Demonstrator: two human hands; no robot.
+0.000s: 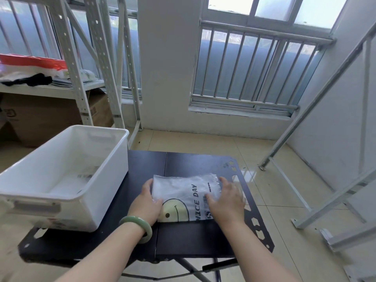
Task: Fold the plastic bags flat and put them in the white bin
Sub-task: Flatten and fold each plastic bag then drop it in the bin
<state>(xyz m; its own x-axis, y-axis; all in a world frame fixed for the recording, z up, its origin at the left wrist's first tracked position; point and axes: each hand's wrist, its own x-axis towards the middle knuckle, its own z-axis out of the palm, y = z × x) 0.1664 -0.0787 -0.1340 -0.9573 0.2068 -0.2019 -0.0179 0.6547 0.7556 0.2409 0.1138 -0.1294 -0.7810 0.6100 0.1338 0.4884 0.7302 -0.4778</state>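
Note:
A clear plastic bag (183, 192) printed with a yellow smiley face and the words "NICE DAY" lies folded flat on the small black table (183, 237). My left hand (147, 202), a green bangle on its wrist, lies along the bag's left edge, with fingertips tucked at that edge. My right hand (226, 202) presses flat on the bag's right side with straight fingers. The white bin (114, 171) stands on the left part of the table, and a folded clear bag (85, 176) lies on its floor.
A white metal shelf rack (81, 78) with cardboard boxes below and red, white and black items on it stands behind the bin. A barred window (254, 74) is ahead. More white rack frames (325, 180) lean at the right over the tiled floor.

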